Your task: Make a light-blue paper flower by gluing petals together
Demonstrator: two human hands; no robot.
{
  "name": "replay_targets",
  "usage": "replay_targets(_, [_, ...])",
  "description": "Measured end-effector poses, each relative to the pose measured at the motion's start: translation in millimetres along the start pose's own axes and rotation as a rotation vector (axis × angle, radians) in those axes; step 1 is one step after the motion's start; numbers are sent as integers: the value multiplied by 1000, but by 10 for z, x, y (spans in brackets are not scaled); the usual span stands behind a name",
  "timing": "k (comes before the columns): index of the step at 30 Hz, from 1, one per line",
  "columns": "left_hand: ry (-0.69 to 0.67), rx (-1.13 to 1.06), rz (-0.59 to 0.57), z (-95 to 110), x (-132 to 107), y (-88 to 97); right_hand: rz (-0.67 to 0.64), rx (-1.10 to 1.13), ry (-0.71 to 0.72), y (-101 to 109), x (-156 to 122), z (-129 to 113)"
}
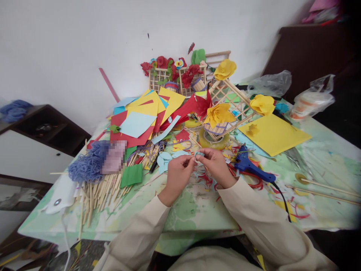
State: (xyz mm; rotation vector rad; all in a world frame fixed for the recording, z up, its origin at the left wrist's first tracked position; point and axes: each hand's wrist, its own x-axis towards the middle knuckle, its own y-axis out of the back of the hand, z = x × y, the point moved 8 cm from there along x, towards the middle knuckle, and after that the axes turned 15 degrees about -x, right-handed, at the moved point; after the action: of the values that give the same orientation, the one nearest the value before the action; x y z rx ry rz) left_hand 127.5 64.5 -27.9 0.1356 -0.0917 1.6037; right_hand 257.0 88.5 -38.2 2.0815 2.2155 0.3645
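Over the middle of the table, my left hand [180, 171] and my right hand [216, 165] meet, each with thumb and fingers pinched together. Between them is a small light blue paper piece [199, 153], mostly covered by the fingers. Just left of my left hand lie cut light blue paper petals [163, 162]. A blue glue gun [248, 163] rests to the right of my right hand, with red-handled scissors [254, 183] partly under it. Behind my hands a roll of clear yellowish tape [214, 141] lies flat.
Stick lattices with yellow paper flowers [218, 114] stand behind. Coloured paper sheets [138, 124], blue yarn [87, 162] and wooden sticks [98, 195] cover the left. A yellow sheet [276, 135] and a bagged cup [306, 103] are at right. The glue gun's black cord [283, 199] crosses the front edge.
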Motion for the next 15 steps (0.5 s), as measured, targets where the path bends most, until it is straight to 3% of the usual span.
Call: replay_targets(15, [-26,1,44,30,-4,13,77,-123,-3,39,-27,19])
